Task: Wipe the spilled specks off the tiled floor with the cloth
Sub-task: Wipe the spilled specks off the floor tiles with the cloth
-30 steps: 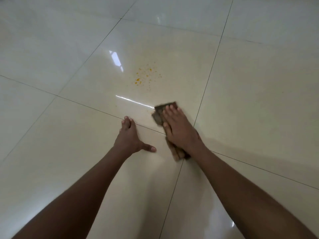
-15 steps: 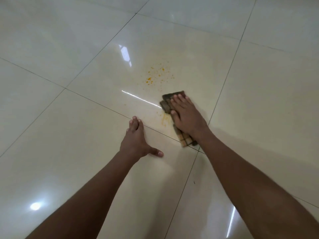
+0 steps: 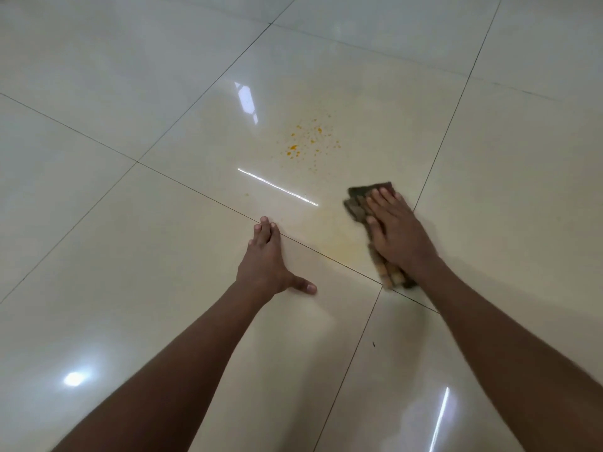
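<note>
Right hand (image 3: 396, 234) flat on the cloth (image 3: 359, 203), fingers straight and close together, pressing it to the floor (image 3: 130, 256). Cloth mostly hidden under palm and wrist; only a dark far end past the fingertips, a strip along the thumb side and a checked near end by the wrist on show, the near end blurred. Folded or bunched, cannot tell which. Lies just beside a grout line (image 3: 434, 164) on its right and over the crossing seam near the wrist.

Left hand (image 3: 264, 262) spread flat on the bare tile, fingers together and straight, thumb out to the side, holding nothing.

Specks (image 3: 310, 141), orange-yellow, scattered on the tile beyond the cloth and apart from it; the smaller ones too faint to count. A pale yellowish smear (image 3: 339, 239) between the two hands, edges hard to trace against the glare.

Both forearms cut off at the bottom edge.
</note>
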